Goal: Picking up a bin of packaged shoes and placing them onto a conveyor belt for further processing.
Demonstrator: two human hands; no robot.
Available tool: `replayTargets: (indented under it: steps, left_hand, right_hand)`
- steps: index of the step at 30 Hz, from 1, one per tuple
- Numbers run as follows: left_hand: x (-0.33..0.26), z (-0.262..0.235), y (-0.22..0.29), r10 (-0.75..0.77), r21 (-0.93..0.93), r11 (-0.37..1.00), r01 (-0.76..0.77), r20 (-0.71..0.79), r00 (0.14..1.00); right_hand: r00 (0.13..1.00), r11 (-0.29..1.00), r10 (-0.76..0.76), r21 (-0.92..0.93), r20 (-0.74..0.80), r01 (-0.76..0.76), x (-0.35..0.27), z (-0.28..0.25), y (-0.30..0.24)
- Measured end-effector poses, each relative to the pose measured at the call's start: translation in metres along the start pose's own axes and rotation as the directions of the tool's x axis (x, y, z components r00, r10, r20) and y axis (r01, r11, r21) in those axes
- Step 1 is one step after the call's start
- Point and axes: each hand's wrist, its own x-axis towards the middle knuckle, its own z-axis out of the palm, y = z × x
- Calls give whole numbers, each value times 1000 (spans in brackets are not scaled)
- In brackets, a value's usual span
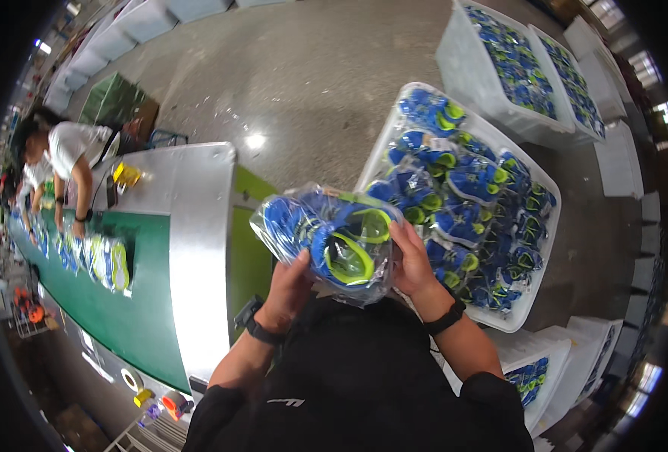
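Note:
Between my two hands is a pair of blue shoes with lime-green linings, wrapped in a clear plastic bag. My left hand grips the bag's left lower side, thumb on top. On the other side, my right hand closes round the bag's right edge; the fingers beneath are hidden. To the right stands a white bin filled with similar bagged blue shoes. On my left, a green conveyor belt carries several more bagged shoes.
A metal-topped end of the conveyor stands close on my left. Co-workers lean over its far side. More white bins of shoes stand at the far right and near right. Tape rolls lie by the belt's near edge.

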Motion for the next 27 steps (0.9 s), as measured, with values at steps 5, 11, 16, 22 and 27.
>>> replayTargets:
  steps: [5,11,16,22,27]
  left_hand:
    - [36,93,-70,-80,424,904,49,54,995]
    - [60,162,-95,-299,532,813,237,32,954]
    - [58,111,-101,-275,529,790,310,-147,950]
    - [18,76,-82,-155,366,860,355,-476,866]
    - [-14,57,-72,-76,380,833,402,-642,763]
  right_hand:
    - [991,998,-63,-21,-121,61,0,-112,-72]
    - [994,991,-99,89,-44,103,22,-197,-216]
    - [925,934,-357,-67,-127,351,84,-294,-333]
    - [874,877,-473,-153,-110,455,172,-365,-408]
    - [699,456,-715,-759,-2,464,268,-433,-391]
